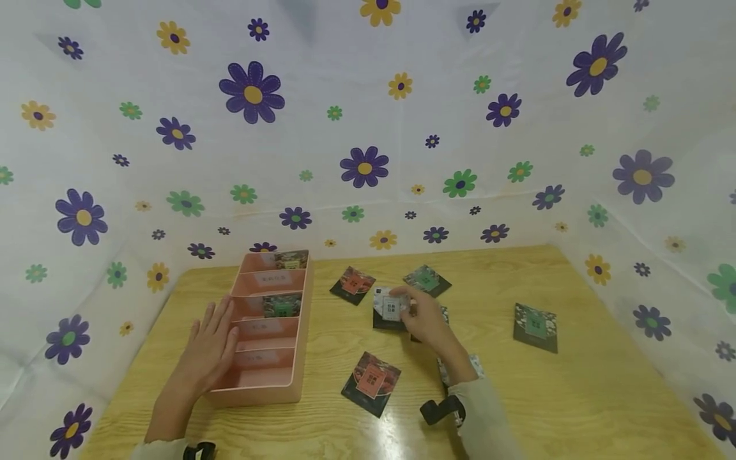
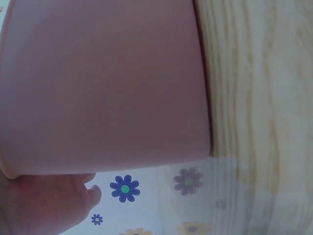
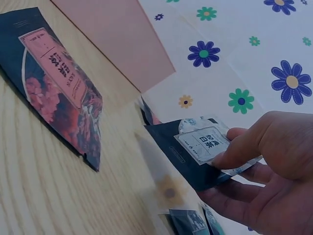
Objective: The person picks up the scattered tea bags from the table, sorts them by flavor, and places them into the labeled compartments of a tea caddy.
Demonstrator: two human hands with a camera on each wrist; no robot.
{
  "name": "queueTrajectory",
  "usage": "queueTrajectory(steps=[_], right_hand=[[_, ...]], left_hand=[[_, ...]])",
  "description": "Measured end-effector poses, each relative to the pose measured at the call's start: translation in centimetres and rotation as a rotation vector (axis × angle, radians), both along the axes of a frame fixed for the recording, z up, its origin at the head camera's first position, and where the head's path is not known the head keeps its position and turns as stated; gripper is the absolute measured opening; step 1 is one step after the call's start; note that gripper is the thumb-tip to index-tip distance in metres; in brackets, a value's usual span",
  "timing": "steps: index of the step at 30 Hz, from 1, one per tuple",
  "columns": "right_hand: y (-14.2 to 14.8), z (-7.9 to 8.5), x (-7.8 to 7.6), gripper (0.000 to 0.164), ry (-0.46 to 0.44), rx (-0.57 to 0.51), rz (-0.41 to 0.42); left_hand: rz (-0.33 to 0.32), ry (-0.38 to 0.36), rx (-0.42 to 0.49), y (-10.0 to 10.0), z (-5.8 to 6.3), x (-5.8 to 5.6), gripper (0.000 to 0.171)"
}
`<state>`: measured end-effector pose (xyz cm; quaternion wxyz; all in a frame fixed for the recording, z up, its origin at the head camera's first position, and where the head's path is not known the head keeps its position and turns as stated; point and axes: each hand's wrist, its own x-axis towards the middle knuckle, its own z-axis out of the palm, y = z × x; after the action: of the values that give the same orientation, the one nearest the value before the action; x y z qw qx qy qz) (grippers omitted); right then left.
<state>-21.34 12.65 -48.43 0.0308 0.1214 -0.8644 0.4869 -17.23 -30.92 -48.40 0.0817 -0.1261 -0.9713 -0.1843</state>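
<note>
Over the head feed I see the right hand (image 1: 427, 319) pinching a white-labelled packet (image 1: 390, 308) between thumb and fingers, just past six o'clock from the middle of my view. Around that packet, on the desk (image 1: 598, 396), lie a red-labelled packet (image 1: 352, 285) at ten and a green-labelled packet (image 1: 425, 280) at two. At nine stands a pink divided box (image 1: 253, 397); the left hand (image 1: 209, 351), fingers extended, rests against its nine-o'clock side.
</note>
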Motion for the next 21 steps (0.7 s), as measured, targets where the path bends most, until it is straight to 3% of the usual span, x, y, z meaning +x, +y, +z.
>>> queueTrajectory(steps=[10,15,21], right_hand=[[0.4,1.4,0.6,0.041,0.133,0.022,0.004],[0.4,1.9,0.6,0.032,0.212,-0.014,0.017],[0.5,2.8,0.7,0.028,0.231,-0.064,0.026]], left_hand=[[0.009,-0.04,-0.035,0.1,0.0,0.3,0.061],[0.013,-0.004,-0.042,0.1,-0.2,0.1,0.061],[-0.001,0.044,-0.012,-0.1,-0.4,-0.1,0.06]])
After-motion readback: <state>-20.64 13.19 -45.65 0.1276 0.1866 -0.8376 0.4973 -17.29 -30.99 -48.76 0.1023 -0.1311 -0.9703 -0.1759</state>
